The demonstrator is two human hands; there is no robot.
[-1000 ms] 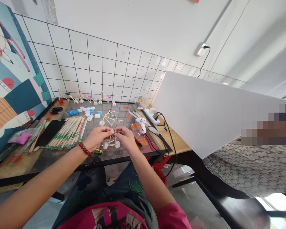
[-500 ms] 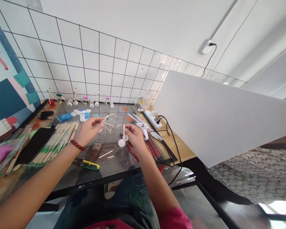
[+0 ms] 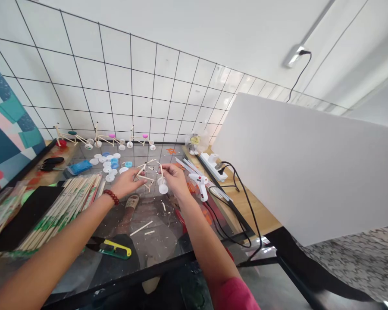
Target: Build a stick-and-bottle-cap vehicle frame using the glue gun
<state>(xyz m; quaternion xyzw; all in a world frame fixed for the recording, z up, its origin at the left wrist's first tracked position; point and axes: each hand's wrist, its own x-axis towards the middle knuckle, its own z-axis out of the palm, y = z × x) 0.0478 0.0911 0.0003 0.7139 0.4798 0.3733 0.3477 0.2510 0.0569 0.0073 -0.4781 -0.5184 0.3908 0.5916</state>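
Observation:
My left hand [image 3: 126, 183], with a red bead bracelet on its wrist, rests over a small frame of thin wooden sticks [image 3: 146, 176] lying on the glass table [image 3: 84, 267]; its fingers are curled on the frame's near end. My right hand [image 3: 174, 178] pinches an upright wooden stick with a white bottle cap [image 3: 163, 188] at its lower end, just right of the stick frame. Both hands are close together near the table's middle.
Several white and blue caps [image 3: 110, 161] lie behind the hands. Three small stick bicycles [image 3: 106, 138] stand along the tiled wall. A bundle of chopsticks [image 3: 64, 206] lies left, a yellow-green cutter [image 3: 111, 249] near the front edge. A white glue gun [image 3: 200, 183], power strip [image 3: 215, 165] and cables sit right, beside a white board [image 3: 304, 168].
The hands separated: my left hand left the shared piece and reached forward onto the stick frame on the table. My right hand kept a stick with a cap and carried it forward. The view shifted forward.

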